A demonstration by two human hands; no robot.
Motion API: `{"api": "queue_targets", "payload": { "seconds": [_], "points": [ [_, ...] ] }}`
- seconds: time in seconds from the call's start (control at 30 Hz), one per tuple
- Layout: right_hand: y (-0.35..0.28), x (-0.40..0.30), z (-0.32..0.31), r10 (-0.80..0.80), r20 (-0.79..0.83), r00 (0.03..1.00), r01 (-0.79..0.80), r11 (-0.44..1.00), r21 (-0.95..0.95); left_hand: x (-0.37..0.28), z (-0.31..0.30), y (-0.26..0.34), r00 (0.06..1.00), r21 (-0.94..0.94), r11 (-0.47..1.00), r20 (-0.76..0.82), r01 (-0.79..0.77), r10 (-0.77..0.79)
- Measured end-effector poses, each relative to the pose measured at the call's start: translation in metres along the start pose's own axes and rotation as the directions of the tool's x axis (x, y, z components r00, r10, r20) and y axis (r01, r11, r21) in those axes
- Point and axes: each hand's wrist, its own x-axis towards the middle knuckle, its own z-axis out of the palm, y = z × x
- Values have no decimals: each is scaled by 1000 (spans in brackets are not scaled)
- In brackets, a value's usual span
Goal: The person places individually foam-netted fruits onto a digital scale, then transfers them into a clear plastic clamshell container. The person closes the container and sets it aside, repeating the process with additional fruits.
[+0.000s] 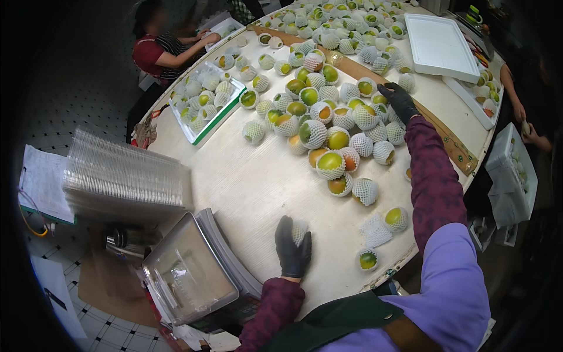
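My left hand, in a black glove, is curled around a fruit in a white foam net low over the pale tabletop. Most of that fruit is hidden by the fingers. Also in a black glove, my right hand stretches over the far right side of a pile of green and orange fruits. Its fingers are extended beside a netted fruit and a cardboard strip. What lies under its palm is hidden. An empty-looking foam net lies flat near two netted fruits.
A white tray of netted fruits stands at the left, near stacked clear plastic containers. A weighing scale is beside my left arm. Beyond the cardboard are more fruits and a white foam box. Other people work around the table.
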Motion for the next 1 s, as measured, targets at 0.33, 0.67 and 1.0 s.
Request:
{"api": "queue_targets", "payload": {
  "seconds": [0.33,0.67,1.0],
  "points": [
    [-32,-53,25,-167,437,884,321,896,-306,0,5,0,973,-279,946,-114,164,-202],
    [-73,-185,40,-208,846,491,629,757,-180,0,6,-9,854,-535,823,-322,191,-408],
    [-62,22,52,-420,200,885,425,905,19,-1,-11,-7,921,-278,927,-222,253,-319]
  ]
}}
